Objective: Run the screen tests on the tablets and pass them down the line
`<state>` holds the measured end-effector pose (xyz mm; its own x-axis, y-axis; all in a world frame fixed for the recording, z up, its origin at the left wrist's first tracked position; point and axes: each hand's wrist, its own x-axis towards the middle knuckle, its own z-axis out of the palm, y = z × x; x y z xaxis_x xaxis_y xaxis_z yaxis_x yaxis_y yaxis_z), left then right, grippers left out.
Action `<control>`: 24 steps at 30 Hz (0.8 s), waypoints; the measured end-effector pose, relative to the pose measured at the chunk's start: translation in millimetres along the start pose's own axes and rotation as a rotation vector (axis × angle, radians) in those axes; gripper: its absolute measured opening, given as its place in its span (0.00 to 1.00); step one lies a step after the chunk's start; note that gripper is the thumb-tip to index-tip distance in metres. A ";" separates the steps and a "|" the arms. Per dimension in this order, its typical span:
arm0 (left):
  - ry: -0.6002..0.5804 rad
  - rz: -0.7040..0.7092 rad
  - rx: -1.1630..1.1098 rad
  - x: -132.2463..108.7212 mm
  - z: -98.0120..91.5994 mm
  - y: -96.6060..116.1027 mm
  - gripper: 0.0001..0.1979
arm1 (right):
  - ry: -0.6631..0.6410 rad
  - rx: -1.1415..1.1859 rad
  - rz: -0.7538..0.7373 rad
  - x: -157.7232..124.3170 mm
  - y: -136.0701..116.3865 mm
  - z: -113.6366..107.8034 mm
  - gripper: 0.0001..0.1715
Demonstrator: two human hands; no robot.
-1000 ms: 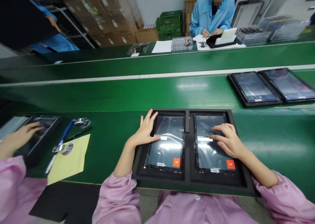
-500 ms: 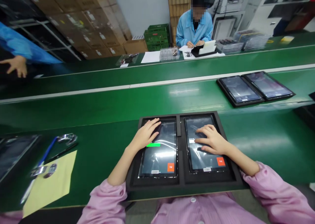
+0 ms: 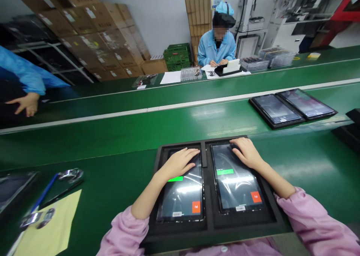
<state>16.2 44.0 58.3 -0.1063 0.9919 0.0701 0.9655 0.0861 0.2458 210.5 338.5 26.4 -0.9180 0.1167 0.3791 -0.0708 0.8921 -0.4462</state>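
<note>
On the tabletop (image 3: 118,181), left hand (image 3: 180,163) and right hand (image 3: 247,153) press tablets (image 3: 182,199), fingers (image 3: 189,153) flat and empty, green bars (image 3: 175,179) just below, red buttons (image 3: 196,207) untouched.

Top of left tablet (image 3: 182,199) under left hand (image 3: 180,164)

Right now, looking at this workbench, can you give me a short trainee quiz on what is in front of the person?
1. True or false: the left hand rests on the left tablet.
2. What colour is the bar lit on the right tablet? A red, B green, C blue.
3. The right hand lies at the far end of the right tablet. How many tablets sit in the black tray?

Key: 1 true; 2 B; 3 two.
</note>
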 end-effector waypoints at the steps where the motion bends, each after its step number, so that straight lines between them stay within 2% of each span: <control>1: -0.002 0.027 -0.002 -0.3 -0.1 -0.1 0.21 | -0.036 -0.027 -0.004 -0.3 -2.1 0.8 0.21; 5: -0.012 0.059 -0.009 0.0 -0.6 2.7 0.17 | -0.100 -0.067 -0.009 -0.8 -6.1 -0.2 0.18; 10: 0.055 0.022 0.041 0.4 -0.4 2.1 0.16 | -0.123 0.033 -0.133 -1.9 -4.2 -3.5 0.16; 15: 0.069 0.034 0.043 0.7 2.3 -3.9 0.17 | -0.067 -0.048 -0.008 -0.7 -4.0 -1.2 0.16; 20: 0.042 0.080 -0.079 -2.0 1.0 0.5 0.15 | -0.131 0.058 -0.083 -1.6 -5.0 -5.0 0.18; 22: 0.064 0.076 -0.086 -2.4 -1.1 2.5 0.16 | -0.086 0.115 -0.071 -3.0 -3.9 -7.2 0.21; 24: 0.117 0.027 -0.041 -2.3 -3.0 1.6 0.17 | 0.025 0.114 -0.001 -4.2 -2.0 -7.9 0.24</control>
<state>17.3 41.6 61.5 -0.1099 0.9758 0.1890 0.9581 0.0534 0.2814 217.6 339.7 32.1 -0.9078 0.1281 0.3995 -0.1172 0.8368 -0.5348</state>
